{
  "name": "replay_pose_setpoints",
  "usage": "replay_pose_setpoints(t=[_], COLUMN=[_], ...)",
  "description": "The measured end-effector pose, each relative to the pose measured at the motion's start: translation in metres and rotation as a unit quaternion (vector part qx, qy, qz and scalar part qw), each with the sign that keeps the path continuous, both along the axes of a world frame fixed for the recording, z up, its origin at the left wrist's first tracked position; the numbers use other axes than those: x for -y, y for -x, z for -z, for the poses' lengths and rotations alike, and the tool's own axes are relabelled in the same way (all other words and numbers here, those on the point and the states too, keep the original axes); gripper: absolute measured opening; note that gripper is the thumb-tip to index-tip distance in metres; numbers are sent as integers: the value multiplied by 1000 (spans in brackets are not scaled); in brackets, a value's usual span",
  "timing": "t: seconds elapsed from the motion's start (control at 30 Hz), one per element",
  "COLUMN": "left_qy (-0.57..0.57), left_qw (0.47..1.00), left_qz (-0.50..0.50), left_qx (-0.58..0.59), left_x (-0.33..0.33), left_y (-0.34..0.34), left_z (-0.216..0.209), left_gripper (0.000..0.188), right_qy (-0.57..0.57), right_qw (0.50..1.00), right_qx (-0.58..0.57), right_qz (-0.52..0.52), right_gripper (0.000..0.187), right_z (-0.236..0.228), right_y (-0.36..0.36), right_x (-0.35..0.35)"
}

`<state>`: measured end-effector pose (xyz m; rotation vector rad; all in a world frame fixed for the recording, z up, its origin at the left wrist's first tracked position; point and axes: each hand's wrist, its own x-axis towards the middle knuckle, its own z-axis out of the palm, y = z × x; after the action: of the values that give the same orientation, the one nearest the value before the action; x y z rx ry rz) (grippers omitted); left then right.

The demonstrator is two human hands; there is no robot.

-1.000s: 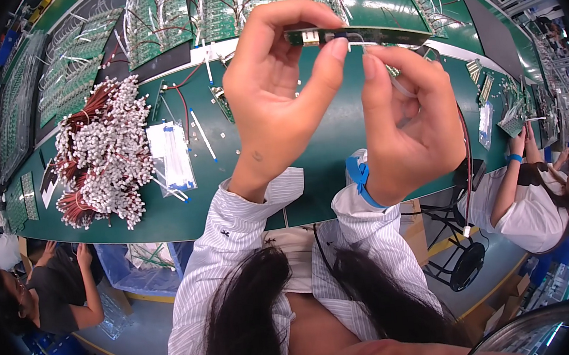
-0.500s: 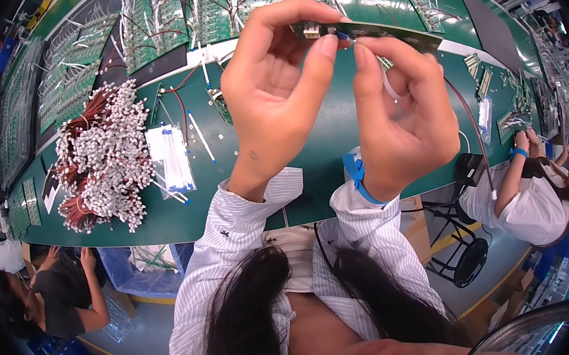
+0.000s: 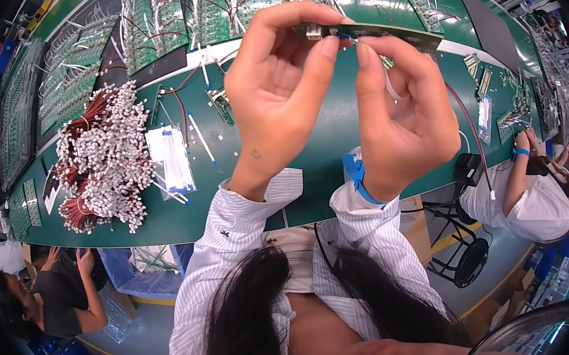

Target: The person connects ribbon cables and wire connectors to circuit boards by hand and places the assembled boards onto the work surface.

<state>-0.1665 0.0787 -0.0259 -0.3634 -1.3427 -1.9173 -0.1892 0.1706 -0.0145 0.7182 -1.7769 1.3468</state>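
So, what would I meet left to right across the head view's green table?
Small green boards → bundled cables with white connectors → packet of white strips → loose white strip → left hand → right hand → small pale packet.

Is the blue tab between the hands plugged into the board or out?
Cannot tell: the blue tab shows by the circuit board, between left hand and right hand, too small and partly covered to judge.

The sleeves point(image 3: 218, 252) are striped, the wristband point(image 3: 358, 181) blue

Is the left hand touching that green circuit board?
Touching. The head view shows the left hand gripping the circuit board near its left end, between thumb and forefinger.
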Motion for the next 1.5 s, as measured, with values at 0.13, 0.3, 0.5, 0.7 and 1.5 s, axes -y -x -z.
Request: replay_pose_setpoints(t=[0.13,0.3,0.5,0.7,1.5], left_qy=[30,79,108,87,78], left_qw=[999,995,987,987,988], left_qz=[-14,-62,-120,-132,-131], left_qx=[-6,-9,-15,-15,-8], left_x=[2,2,2,-1,2], left_y=[0,1,1,1,0], left_z=[1,3,3,2,2], left_gripper=[22,20,20,20,21], right_qy=[-12,-18,-22,8,-9], right_qw=[1000,1000,1000,999,999], right_qx=[3,-20,5,-9,-31], right_qz=[2,-7,-11,-35,-32], right_gripper=[21,20,21,21,21], right_z=[-1,2,1,5,6], right_y=[-1,1,2,6,6], right_x=[0,0,3,6,9])
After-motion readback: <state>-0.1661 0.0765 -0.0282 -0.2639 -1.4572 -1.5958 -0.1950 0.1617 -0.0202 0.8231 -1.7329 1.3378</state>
